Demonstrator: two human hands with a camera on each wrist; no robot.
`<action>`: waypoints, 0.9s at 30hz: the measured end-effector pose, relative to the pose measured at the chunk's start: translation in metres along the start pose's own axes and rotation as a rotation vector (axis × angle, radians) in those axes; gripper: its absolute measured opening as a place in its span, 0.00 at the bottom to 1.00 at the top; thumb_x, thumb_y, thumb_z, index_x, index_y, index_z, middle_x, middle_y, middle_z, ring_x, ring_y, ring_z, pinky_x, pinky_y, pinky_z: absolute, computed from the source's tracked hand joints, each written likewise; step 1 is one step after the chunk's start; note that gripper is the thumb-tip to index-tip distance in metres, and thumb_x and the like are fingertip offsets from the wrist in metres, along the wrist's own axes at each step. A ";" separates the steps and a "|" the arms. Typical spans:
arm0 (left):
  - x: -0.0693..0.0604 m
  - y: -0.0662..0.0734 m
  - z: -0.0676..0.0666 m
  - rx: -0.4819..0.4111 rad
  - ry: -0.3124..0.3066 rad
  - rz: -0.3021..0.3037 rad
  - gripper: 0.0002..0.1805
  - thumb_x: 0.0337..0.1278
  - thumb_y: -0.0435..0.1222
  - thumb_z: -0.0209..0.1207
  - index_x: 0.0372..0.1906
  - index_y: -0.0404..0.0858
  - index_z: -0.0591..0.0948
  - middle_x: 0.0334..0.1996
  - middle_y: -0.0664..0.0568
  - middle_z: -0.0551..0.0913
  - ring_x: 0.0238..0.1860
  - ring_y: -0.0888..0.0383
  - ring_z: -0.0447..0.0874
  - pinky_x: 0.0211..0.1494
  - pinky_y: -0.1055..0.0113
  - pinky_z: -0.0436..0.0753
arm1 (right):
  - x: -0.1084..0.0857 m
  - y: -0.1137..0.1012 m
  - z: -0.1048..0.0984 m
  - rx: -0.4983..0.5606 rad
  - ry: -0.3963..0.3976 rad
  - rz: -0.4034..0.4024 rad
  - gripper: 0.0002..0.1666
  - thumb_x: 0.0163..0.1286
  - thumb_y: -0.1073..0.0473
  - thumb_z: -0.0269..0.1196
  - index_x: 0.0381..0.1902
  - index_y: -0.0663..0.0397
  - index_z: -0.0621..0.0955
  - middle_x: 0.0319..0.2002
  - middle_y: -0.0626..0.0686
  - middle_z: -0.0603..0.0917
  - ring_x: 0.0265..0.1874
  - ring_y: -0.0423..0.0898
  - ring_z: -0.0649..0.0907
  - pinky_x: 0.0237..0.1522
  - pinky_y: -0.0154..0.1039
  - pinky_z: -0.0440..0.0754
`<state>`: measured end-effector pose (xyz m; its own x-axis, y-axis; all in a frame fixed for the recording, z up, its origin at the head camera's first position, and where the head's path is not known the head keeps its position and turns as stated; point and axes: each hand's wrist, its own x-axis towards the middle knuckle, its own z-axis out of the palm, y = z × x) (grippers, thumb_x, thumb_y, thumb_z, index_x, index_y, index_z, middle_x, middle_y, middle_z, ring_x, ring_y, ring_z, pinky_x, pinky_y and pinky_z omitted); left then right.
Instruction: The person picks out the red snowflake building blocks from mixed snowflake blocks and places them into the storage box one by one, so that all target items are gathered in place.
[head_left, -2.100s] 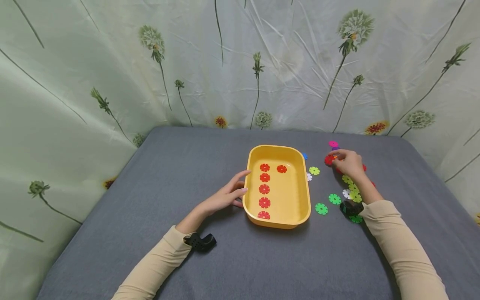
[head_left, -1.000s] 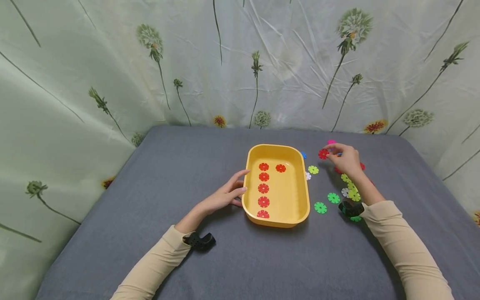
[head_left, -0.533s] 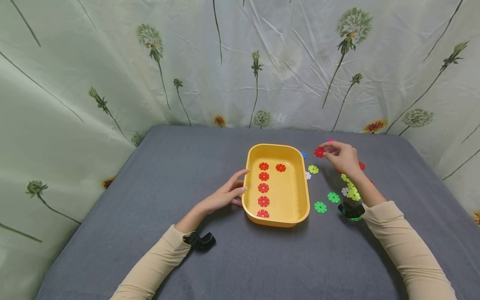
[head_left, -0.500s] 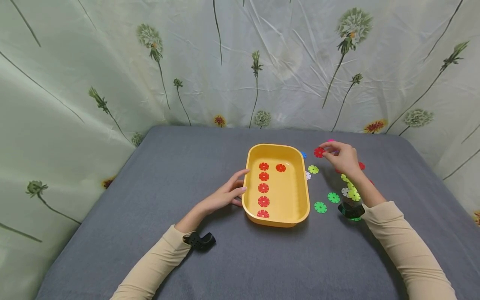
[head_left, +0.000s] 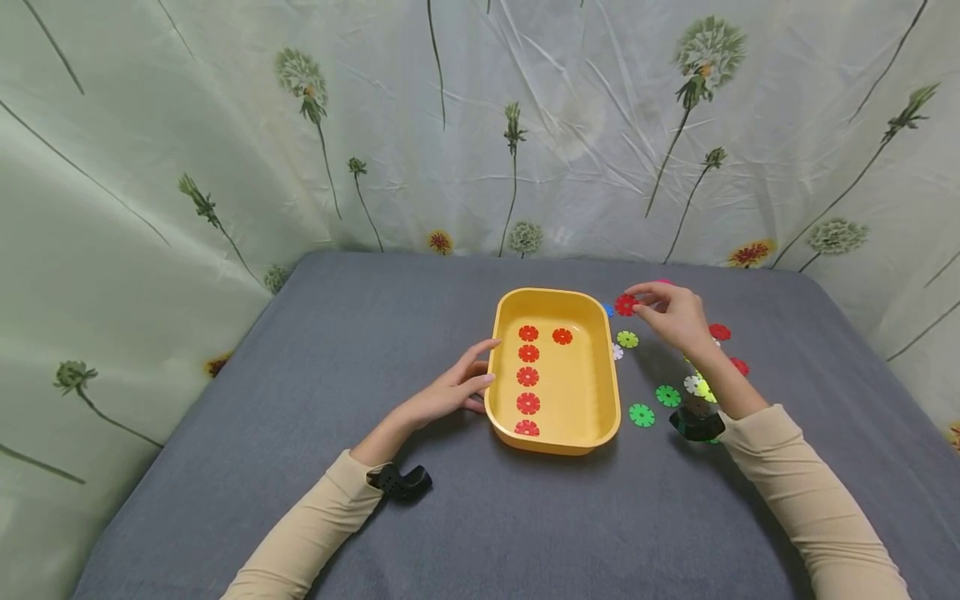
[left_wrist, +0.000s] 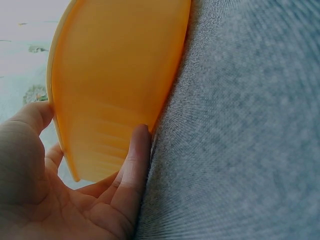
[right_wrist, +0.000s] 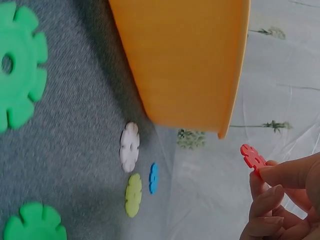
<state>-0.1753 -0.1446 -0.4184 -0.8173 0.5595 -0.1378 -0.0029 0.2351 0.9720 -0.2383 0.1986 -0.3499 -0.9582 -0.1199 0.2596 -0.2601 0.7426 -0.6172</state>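
A yellow tub (head_left: 555, 447) stands mid-table, with a column of several red flower discs (head_left: 528, 377) along its left side and one more red disc (head_left: 562, 337) at the upper right of them. My left hand (head_left: 450, 392) rests at the tub's left wall, thumb and fingertips touching its rim and side, as the left wrist view shows on the orange-looking wall (left_wrist: 110, 75). My right hand (head_left: 675, 317) pinches a red disc (head_left: 626, 305) between thumb and fingers, raised above the table to the right of the tub; the right wrist view shows this disc (right_wrist: 253, 157) clear of the tub wall.
Right of the tub lie a yellow-green disc (head_left: 627, 339), a green disc (head_left: 642, 415), a partly hidden white disc (head_left: 618, 352) and a blue one (right_wrist: 153, 178). More discs, including a red one (head_left: 719, 332), lie under and beside the right forearm. A flowered curtain hangs behind.
The right hand has lifted a red disc from the scattered pieces and moved left with it, closer to the tub. The left hand and the tub look unmoved.
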 end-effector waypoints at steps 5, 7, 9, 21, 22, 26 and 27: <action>0.000 0.001 0.000 0.012 0.004 -0.001 0.31 0.70 0.42 0.46 0.71 0.61 0.47 0.68 0.39 0.60 0.60 0.43 0.73 0.51 0.56 0.84 | -0.001 -0.006 0.001 0.038 -0.024 -0.042 0.12 0.65 0.62 0.60 0.46 0.57 0.82 0.38 0.63 0.84 0.20 0.40 0.73 0.17 0.28 0.69; 0.000 0.002 0.000 0.018 0.005 -0.003 0.31 0.70 0.42 0.46 0.71 0.61 0.48 0.68 0.39 0.60 0.60 0.44 0.73 0.51 0.57 0.84 | -0.001 -0.008 0.003 0.061 -0.036 -0.065 0.12 0.64 0.63 0.60 0.45 0.58 0.82 0.37 0.63 0.84 0.19 0.39 0.72 0.17 0.27 0.69; 0.000 0.002 0.001 0.020 0.005 -0.005 0.31 0.70 0.42 0.46 0.71 0.61 0.47 0.68 0.38 0.61 0.60 0.44 0.73 0.51 0.57 0.84 | -0.001 -0.008 0.005 0.082 -0.056 -0.087 0.12 0.64 0.64 0.60 0.45 0.58 0.82 0.36 0.63 0.84 0.17 0.38 0.71 0.16 0.27 0.68; 0.000 0.000 0.001 0.014 0.001 -0.007 0.31 0.70 0.43 0.46 0.71 0.63 0.48 0.68 0.39 0.60 0.60 0.44 0.73 0.51 0.56 0.84 | 0.002 -0.017 0.016 0.088 -0.187 -0.070 0.14 0.64 0.65 0.59 0.47 0.57 0.82 0.39 0.61 0.84 0.15 0.41 0.68 0.15 0.30 0.65; 0.000 0.000 0.001 0.013 0.001 -0.006 0.31 0.70 0.43 0.46 0.71 0.63 0.48 0.68 0.39 0.60 0.60 0.44 0.73 0.51 0.56 0.84 | 0.002 -0.017 0.017 0.082 -0.192 -0.069 0.14 0.64 0.65 0.59 0.47 0.57 0.82 0.39 0.61 0.84 0.15 0.41 0.68 0.15 0.30 0.65; 0.000 0.000 0.000 0.011 0.002 -0.002 0.31 0.70 0.42 0.47 0.71 0.63 0.48 0.68 0.39 0.60 0.59 0.44 0.74 0.50 0.56 0.84 | 0.003 -0.021 0.019 0.049 -0.207 -0.111 0.14 0.63 0.66 0.59 0.46 0.57 0.83 0.38 0.61 0.85 0.14 0.41 0.68 0.15 0.30 0.65; 0.000 0.000 0.000 0.012 0.003 -0.002 0.31 0.70 0.42 0.47 0.71 0.63 0.48 0.68 0.39 0.60 0.59 0.44 0.74 0.50 0.56 0.84 | 0.004 -0.022 0.020 0.039 -0.209 -0.130 0.14 0.62 0.66 0.59 0.45 0.57 0.83 0.37 0.61 0.85 0.14 0.41 0.68 0.15 0.30 0.64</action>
<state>-0.1752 -0.1443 -0.4187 -0.8188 0.5571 -0.1388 0.0026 0.2454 0.9694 -0.2386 0.1692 -0.3501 -0.9192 -0.3495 0.1814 -0.3830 0.6864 -0.6182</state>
